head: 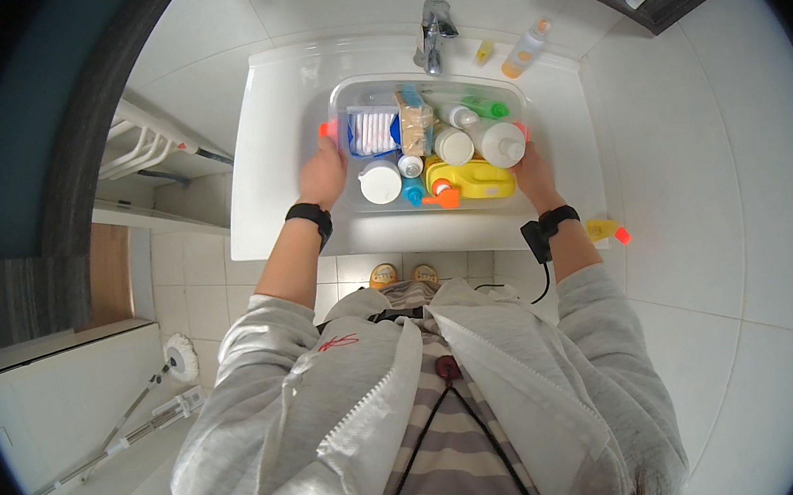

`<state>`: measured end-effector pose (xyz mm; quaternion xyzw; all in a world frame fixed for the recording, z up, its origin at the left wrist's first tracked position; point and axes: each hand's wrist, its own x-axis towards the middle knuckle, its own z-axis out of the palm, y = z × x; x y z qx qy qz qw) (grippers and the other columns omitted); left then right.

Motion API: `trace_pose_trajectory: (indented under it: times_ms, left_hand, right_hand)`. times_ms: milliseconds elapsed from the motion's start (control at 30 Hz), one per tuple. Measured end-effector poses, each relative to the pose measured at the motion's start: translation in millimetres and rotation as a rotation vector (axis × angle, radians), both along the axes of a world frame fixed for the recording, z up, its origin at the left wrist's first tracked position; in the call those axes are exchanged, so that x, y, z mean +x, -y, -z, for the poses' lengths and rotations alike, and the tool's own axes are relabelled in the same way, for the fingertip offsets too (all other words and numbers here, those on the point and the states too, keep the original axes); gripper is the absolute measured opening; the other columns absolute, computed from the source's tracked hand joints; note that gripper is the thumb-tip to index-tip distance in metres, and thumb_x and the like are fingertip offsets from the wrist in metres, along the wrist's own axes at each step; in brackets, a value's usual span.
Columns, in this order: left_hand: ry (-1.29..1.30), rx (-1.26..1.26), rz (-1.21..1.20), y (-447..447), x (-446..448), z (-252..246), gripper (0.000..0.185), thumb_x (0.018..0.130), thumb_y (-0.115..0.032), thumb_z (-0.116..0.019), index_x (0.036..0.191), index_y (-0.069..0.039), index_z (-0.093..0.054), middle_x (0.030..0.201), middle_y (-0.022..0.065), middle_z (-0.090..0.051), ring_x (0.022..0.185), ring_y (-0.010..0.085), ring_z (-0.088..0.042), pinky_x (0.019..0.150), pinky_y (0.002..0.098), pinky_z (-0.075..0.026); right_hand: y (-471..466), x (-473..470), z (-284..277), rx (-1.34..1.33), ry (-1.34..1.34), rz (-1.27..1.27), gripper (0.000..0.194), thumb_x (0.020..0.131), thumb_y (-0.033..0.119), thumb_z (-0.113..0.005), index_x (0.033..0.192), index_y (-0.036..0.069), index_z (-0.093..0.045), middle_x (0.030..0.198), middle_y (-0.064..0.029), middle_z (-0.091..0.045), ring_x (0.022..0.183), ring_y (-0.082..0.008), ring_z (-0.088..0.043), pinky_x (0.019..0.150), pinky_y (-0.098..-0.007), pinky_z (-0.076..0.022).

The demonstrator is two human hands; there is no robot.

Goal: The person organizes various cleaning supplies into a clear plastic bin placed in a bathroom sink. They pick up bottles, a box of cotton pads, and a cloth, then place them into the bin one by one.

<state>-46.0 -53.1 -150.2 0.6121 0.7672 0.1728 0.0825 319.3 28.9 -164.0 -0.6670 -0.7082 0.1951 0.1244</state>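
A clear plastic storage bin [353,94] full of toiletries and cleaning bottles sits over the white washbasin [276,116]. My left hand [323,176] grips its orange-red handle [329,130] on the left side. At the right side my right hand [535,173] holds the bin's other end, its handle partly hidden. Inside are a pack of sanitary pads [376,131], a cardboard box [416,120], a yellow jug [479,176] with an orange cap, a green bottle [487,106], a blue bottle [413,191] and several white bottles, among them a large pump bottle [503,144].
Behind the bin stands a chrome faucet [433,36], with a spray bottle [526,47] to its right. A yellow bottle [604,230] with a red cap is by the front right corner. A dark wall shelf [660,7] juts out at upper right. Mops [181,357] lean at lower left.
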Motion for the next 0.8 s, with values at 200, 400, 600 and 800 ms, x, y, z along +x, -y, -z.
trace_pose_trajectory:
  times_ms: [200, 400, 600, 800]
  left_hand:
    - [0.039, -0.021, 0.018, -2.7, -4.6, -1.5, 0.025, 0.086, -0.018, -0.046, 0.097, 0.003, -0.037, 0.070, 0.0248, -0.060, 0.065, 0.0419, -0.059, 0.057, 0.0509, -0.047]
    - [0.074, 0.000, -0.013, -1.2, -0.3, 2.5, 0.025, 0.086, -0.018, -0.046, 0.098, 0.003, -0.036, 0.072, 0.0254, -0.060, 0.067, 0.0426, -0.059, 0.060, 0.0507, -0.047]
    - [0.083, -0.027, -0.039, -1.2, 2.3, 2.2, 0.026, 0.087, -0.017, -0.044, 0.100, 0.003, -0.034, 0.072, 0.0255, -0.060, 0.067, 0.0422, -0.059, 0.060, 0.0504, -0.047]
    - [0.139, -0.054, -0.044, 0.1, 4.8, -2.2, 0.027, 0.088, -0.017, -0.043, 0.100, 0.003, -0.029, 0.073, 0.0290, -0.058, 0.066, 0.0462, -0.056, 0.059, 0.0541, -0.043]
  right_hand:
    - [-0.7, 1.4, -2.1, 0.026, -0.085, -0.048, 0.036, 0.080, 0.031, -0.060, 0.097, 0.002, -0.047, 0.092, -0.0227, -0.061, 0.087, -0.0401, -0.058, 0.070, -0.0474, -0.0462]
    - [4.3, -3.5, -11.7, 0.019, -0.036, -0.011, 0.035, 0.080, 0.030, -0.060, 0.097, 0.002, -0.048, 0.089, -0.0228, -0.061, 0.085, -0.0402, -0.058, 0.068, -0.0481, -0.0465]
    - [4.0, -5.1, -10.7, 0.018, -0.047, -0.013, 0.033, 0.079, 0.026, -0.061, 0.096, 0.001, -0.048, 0.089, -0.0234, -0.061, 0.085, -0.0408, -0.057, 0.068, -0.0489, -0.0461]
    - [3.9, -5.9, -8.5, 0.005, -0.047, -0.001, 0.032, 0.080, 0.024, -0.060, 0.097, 0.000, -0.047, 0.091, -0.0238, -0.060, 0.086, -0.0419, -0.056, 0.069, -0.0491, -0.0458]
